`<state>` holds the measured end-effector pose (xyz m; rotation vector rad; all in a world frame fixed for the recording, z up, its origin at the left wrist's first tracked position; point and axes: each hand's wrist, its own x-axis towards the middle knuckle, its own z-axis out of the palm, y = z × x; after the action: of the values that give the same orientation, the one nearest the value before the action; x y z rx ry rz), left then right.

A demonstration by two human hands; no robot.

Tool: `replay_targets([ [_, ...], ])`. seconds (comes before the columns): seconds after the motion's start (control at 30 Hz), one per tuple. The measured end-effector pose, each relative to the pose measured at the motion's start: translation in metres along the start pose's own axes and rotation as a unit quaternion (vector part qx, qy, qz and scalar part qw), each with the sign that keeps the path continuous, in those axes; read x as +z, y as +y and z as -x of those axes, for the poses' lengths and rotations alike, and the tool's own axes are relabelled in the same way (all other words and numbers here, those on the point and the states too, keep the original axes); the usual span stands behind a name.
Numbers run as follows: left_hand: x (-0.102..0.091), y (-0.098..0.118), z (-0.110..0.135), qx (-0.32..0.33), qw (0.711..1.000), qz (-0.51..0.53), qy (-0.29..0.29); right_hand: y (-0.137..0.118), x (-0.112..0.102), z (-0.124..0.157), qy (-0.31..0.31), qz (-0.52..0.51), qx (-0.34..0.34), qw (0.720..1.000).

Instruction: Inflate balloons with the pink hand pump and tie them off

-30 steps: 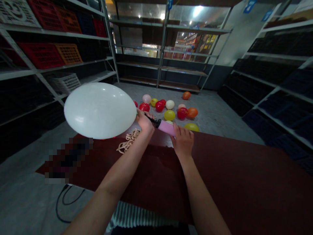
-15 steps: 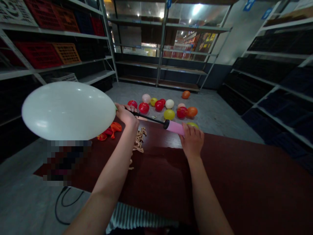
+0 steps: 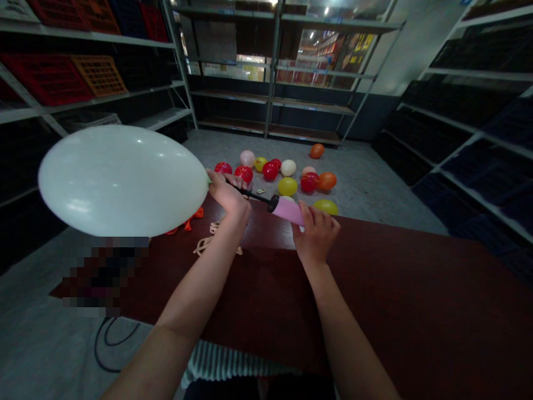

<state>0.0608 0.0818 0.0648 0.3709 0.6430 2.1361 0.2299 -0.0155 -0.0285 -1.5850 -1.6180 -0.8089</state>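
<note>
A large inflated white balloon (image 3: 122,180) hangs over the table's left side, its neck pointing right. My left hand (image 3: 227,191) is closed around that neck and the end of a balloon pump (image 3: 287,210); its fingers partly hide where the two meet. The pump has a pink barrel and a black rod, part of which shows between my hands. My right hand (image 3: 317,229) grips the pink barrel near its right end. Beneath my left forearm, beige long thin balloons (image 3: 204,244) lie on the table, with limp orange-red balloons (image 3: 195,218) behind them.
Several inflated balloons in red, yellow, orange, white and pink lie on the floor beyond the brown table (image 3: 395,278), including a yellow balloon (image 3: 287,186). Metal shelves (image 3: 233,97) stand at the back and both sides. A black cable (image 3: 100,347) loops on the floor at left.
My right hand and the pink barrel have moved left toward my left hand, so less black rod shows. The white balloon reaches slightly farther right. The view has tipped down a little.
</note>
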Motion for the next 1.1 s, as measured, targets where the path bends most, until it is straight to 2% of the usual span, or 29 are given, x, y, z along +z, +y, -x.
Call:
replay_targets([
  [0.17,0.002,-0.027,0.030,-0.012,0.999,0.026,-0.034,-0.012,-0.001,0.002,-0.012,-0.013,0.006,1.000],
  [0.37,-0.006,-0.038,0.023,-0.018,0.998,0.036,-0.046,-0.008,0.000,0.001,-0.043,0.000,-0.024,0.999],
  [0.6,-0.005,-0.019,0.005,-0.020,0.999,0.030,-0.008,-0.002,0.000,-0.001,-0.069,0.035,-0.052,0.996],
  [0.87,-0.014,0.009,-0.031,0.039,0.998,0.044,0.020,0.019,0.001,-0.002,-0.075,0.057,-0.035,0.995],
  [1.0,-0.010,0.024,-0.035,0.037,0.996,0.061,0.046,0.029,-0.001,-0.002,-0.062,0.065,-0.025,0.996],
  [1.1,-0.009,0.026,-0.034,0.043,0.996,0.057,0.049,0.030,0.001,-0.001,-0.054,0.055,-0.015,0.997],
])
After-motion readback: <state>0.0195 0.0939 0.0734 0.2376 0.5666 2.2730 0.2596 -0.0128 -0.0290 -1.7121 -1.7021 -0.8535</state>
